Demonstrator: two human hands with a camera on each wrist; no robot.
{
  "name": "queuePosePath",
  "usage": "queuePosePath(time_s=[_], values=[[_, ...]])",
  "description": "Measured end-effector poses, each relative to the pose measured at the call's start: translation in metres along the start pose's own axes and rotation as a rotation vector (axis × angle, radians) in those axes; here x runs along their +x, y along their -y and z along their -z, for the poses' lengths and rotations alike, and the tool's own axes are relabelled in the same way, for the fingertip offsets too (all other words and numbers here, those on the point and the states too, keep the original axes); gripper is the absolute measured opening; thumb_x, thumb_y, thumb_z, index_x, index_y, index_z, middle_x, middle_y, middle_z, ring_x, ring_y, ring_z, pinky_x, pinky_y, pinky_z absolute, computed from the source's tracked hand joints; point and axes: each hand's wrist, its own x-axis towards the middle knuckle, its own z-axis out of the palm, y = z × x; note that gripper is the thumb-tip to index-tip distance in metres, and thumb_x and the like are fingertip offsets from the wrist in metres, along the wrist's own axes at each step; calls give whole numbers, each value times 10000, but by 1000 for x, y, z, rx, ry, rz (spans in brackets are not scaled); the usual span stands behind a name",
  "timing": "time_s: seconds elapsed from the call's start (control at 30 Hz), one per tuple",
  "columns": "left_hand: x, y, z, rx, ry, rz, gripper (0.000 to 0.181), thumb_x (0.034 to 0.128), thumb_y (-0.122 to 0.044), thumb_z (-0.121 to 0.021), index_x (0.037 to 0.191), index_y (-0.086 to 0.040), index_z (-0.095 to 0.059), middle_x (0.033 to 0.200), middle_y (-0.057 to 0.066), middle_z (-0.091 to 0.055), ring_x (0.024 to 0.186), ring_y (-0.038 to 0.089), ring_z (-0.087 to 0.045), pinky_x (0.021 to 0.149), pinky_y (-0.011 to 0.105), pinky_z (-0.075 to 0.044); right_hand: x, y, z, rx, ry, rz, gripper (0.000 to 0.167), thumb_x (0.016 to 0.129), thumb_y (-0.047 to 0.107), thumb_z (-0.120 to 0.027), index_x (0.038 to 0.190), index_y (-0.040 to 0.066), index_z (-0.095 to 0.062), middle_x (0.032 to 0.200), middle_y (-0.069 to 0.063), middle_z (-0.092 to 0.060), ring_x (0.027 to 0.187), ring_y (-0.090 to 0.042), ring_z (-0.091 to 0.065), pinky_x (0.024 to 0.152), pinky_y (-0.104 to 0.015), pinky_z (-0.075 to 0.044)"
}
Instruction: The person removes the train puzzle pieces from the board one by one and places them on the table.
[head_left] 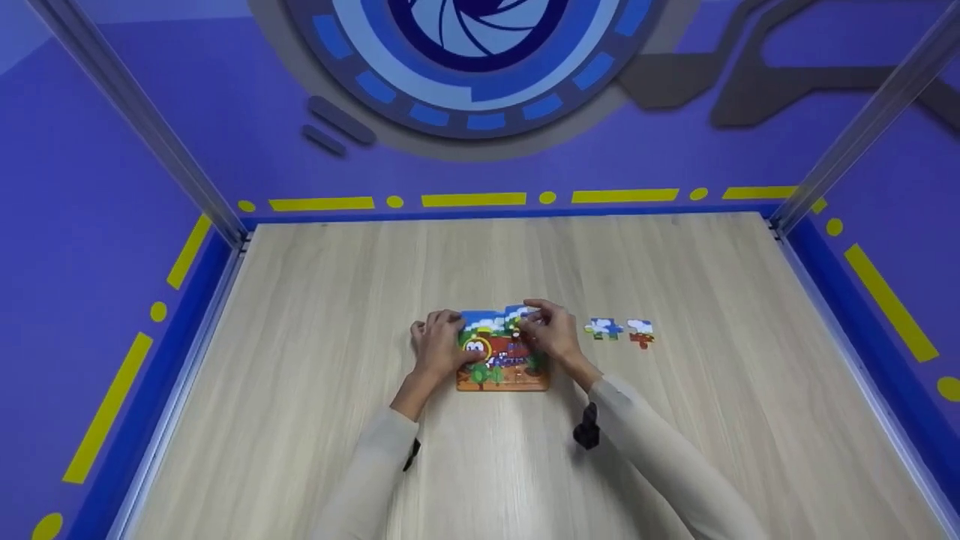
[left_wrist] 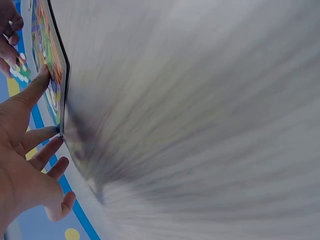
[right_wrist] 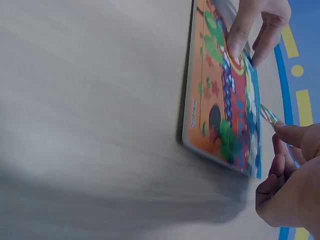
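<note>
Purple panels enclose a wood-grain table, with a puzzle board lying flat near its middle, presumably so both hands can reach it comfortably. The left hand grips the board's left side, thumb pressing on the picture and fingers spread along the edge, most likely to steady it. The right hand is narrowed to a pinch at the board's upper right corner. Right of the board lie two loose pieces, a cloud piece and a red-and-white piece, apart and probably placed for the right hand's easy reach. Thumb and fingertips hold a tilted puzzle piece by its border, which seems to leave most of it uncovered.
</note>
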Motion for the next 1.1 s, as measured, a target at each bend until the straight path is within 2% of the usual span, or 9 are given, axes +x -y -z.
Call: queuePosePath(time_s=[0.23,0.5,0.77,0.9,1.1], values=[[-2,2,-1,-5,-26,-18,697,731,-446,-898,1264,-39,-706,1374,121,-634,1325,328,-510,1076,607,-293,1,-7,19,-17,-34,3,403,920,-6,-706,1316,-47,-642,976,-204,-723,796,-173,-624,672,-188,-452],[-4,3,-1,11,-41,-34,674,726,-476,-893,1214,-41,-728,1365,120,-644,1307,326,-530,1034,610,-325,1,-19,37,-33,-80,38,363,913,-46,-695,1268,-109,-647,959,-245,-724,753,-122,-561,666,-158,-431],[-4,2,-1,-4,-21,-6,681,761,-455,-876,1277,-47,-701,1409,119,-621,1349,331,-502,1069,610,-291,-2,-30,53,-97,-79,-26,382,935,-10,-675,1311,-66,-634,999,-214,-719,778,-104,-556,683,-177,-430],[-3,2,-1,7,-12,-3,691,762,-468,-871,1288,-55,-696,1418,114,-615,1359,328,-495,1083,612,-289,-4,-32,59,-145,-67,-46,406,944,12,-672,1341,-50,-619,1003,-183,-714,787,-125,-552,666,-185,-424],[-6,3,-2,7,-21,-8,695,760,-473,-871,1285,-53,-698,1414,114,-618,1352,325,-498,1079,609,-293,-6,-37,63,-289,-52,-29,408,950,40,-675,1345,-49,-621,974,-156,-704,812,-188,-577,658,-208,-422]])
